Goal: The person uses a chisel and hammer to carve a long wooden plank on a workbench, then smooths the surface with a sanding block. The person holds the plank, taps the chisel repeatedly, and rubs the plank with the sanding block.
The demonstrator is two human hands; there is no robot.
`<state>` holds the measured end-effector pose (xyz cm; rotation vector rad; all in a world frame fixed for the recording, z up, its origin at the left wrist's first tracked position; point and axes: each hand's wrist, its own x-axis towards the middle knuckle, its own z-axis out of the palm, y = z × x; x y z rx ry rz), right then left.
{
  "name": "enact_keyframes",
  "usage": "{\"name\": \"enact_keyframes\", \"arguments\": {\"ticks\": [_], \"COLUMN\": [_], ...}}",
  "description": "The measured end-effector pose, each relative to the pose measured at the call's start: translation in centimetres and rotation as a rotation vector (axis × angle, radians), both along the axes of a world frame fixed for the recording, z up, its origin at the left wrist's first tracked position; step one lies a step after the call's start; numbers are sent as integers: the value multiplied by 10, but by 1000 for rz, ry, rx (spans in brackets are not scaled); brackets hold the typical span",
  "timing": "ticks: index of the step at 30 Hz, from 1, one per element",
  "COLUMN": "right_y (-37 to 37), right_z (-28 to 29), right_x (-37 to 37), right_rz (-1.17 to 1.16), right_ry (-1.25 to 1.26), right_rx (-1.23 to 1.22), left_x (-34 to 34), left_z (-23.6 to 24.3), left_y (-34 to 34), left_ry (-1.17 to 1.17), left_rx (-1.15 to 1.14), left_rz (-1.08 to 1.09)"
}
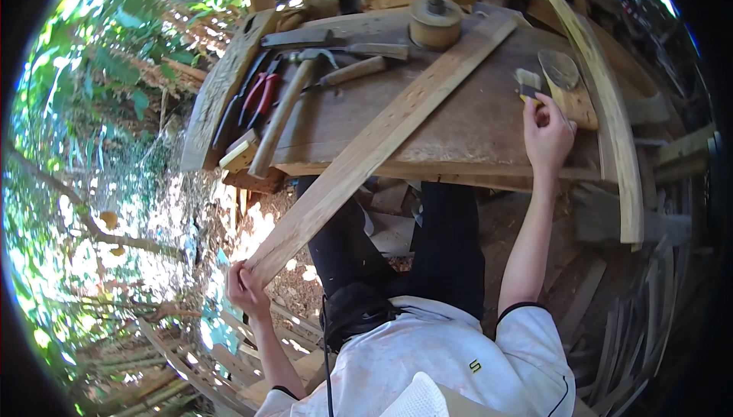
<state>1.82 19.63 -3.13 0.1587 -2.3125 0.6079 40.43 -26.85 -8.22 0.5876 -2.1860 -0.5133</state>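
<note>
A long flat wooden board (385,130) slants across the worktable, its far end on the tabletop and its near end past the front edge. My left hand (248,292) is closed round that near end. Above the table's right side, my right hand (550,133) grips a paintbrush (527,81) with pale bristles pointing away from me. The bristles are apart from the board. Just beyond the brush, a shallow, see-through oval dish (559,70) sits by a light wooden block (574,104).
On the table's left lie a hammer (292,104), red-handled pliers (263,98), a wooden-handled tool (355,71) and several other tools. A round wooden pot (435,24) stands at the back. A curved wooden strip (611,104) borders the right. Leafy plants (99,81) are at left.
</note>
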Motion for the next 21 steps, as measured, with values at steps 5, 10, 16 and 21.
{"name": "enact_keyframes", "arguments": {"ticks": [5,10,16,21], "right_y": [4,1,-2,-2], "right_z": [-3,-1,-1,0], "right_x": [-1,-2,0,1], "right_rz": [-5,38,75,70], "right_ry": [-36,-50,-81,-114], "right_rx": [-10,-137,-229,-230], "left_x": [-33,-48,-77,-149], "left_z": [14,31,89,133], "left_y": [16,27,19,1], "left_ry": [-57,-28,61,-33], "left_rx": [119,20,-95,14], "left_rz": [71,176,33,-196]}}
